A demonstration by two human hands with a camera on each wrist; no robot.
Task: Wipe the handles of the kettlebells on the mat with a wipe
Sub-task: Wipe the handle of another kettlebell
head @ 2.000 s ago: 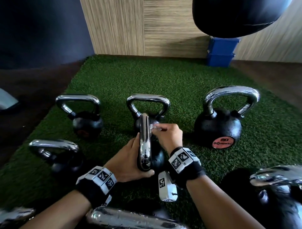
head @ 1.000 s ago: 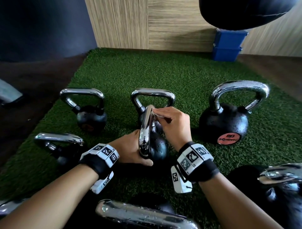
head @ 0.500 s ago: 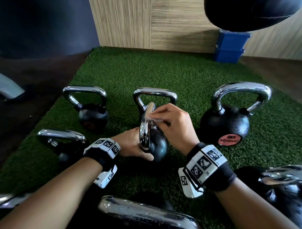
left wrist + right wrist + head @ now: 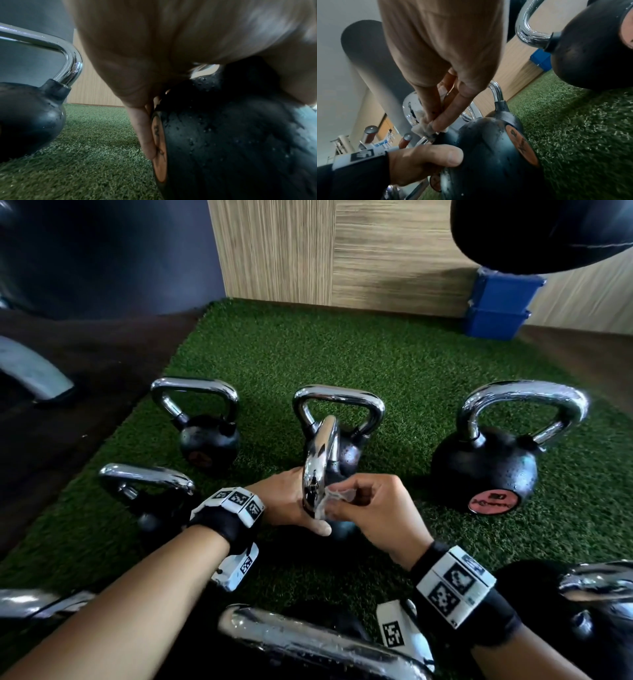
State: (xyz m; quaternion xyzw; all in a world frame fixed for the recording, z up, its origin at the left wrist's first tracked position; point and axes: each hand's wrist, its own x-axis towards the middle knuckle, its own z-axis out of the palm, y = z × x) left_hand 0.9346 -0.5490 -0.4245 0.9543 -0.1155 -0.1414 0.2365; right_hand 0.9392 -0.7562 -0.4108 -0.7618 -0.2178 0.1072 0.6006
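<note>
A black kettlebell (image 4: pixel 488 155) stands mid-mat, and its chrome handle (image 4: pixel 320 460) faces me edge-on. My left hand (image 4: pixel 301 508) grips the body: thumb across the near side, fingers (image 4: pixel 145 135) down along the orange label disc (image 4: pixel 159 148). With thumb and fingers, my right hand (image 4: pixel 334 503) pinches a crumpled white wipe (image 4: pixel 330 498) against the near, lower end of the handle. The right wrist view shows the wipe (image 4: pixel 423 127) pressed to the chrome just above the body. Both hands hide most of the body in the head view.
Several other kettlebells ring this one on the green turf mat (image 4: pixel 342 354): back left (image 4: pixel 209 436), straight behind (image 4: pixel 337 405), a large one at the right (image 4: pixel 486 467), one at the left (image 4: pixel 147 484), and handles close in front (image 4: pixel 308 642). Blue boxes (image 4: pixel 500 302) sit by the wall.
My right hand has slid the wipe from the far top of the handle down to its near lower end. The left hand has kept its hold on the body.
</note>
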